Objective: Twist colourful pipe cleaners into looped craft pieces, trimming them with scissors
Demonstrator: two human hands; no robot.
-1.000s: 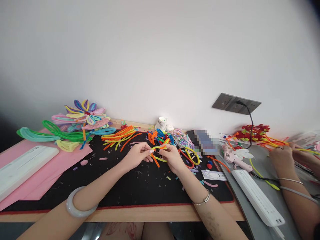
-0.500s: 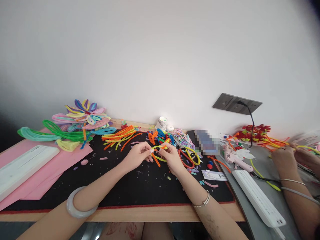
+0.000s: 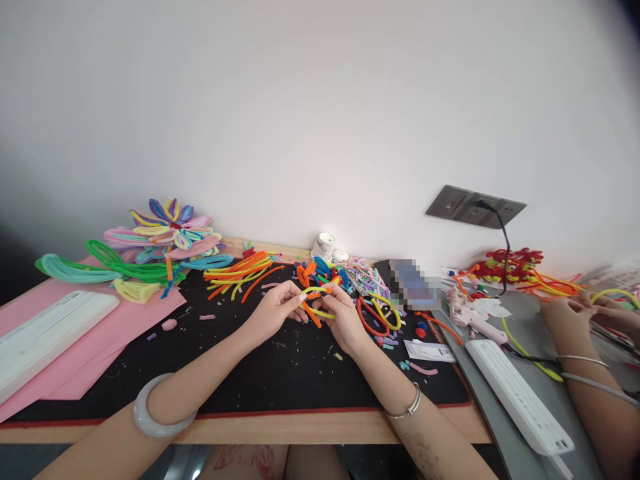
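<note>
Plainly, the orange and yellow fuzzy stems [image 3: 313,317] are between the person's two hands, held up over the middle of the black mat [image 3: 260,380]. The left hand [image 3: 277,310] pinches them at one side, thumb against forefinger; the right hand [image 3: 346,319] grips them at the other, fingers curled. A yellow length arches over the top from hand to hand, and an orange end slants down between them.

Just beyond, on the mat, lies a heap of short coloured pieces [image 3: 367,277], loose rather than in any holder. A red-orange loop [image 3: 367,327] and a yellow loop [image 3: 395,320] lie beside the right hand. Left of the heap is a spread bundle of orange and yellow stems [image 3: 237,270].

Behind the heap, near the wall, a white cup [image 3: 324,248] shows a round pale end with a green speck; whether that is its base or its mouth I cannot tell, nor what it holds. A small white round item [image 3: 341,256] sits just beside it.

Farther left, a many-petalled stem flower [image 3: 173,227] stands behind pink sheets [image 3: 160,310], on which a long white case [image 3: 60,333] rests, its inside hidden. To the right are a pink glue gun [image 3: 475,320], a white power strip [image 3: 520,393] and a co-worker's hands [image 3: 565,317].
</note>
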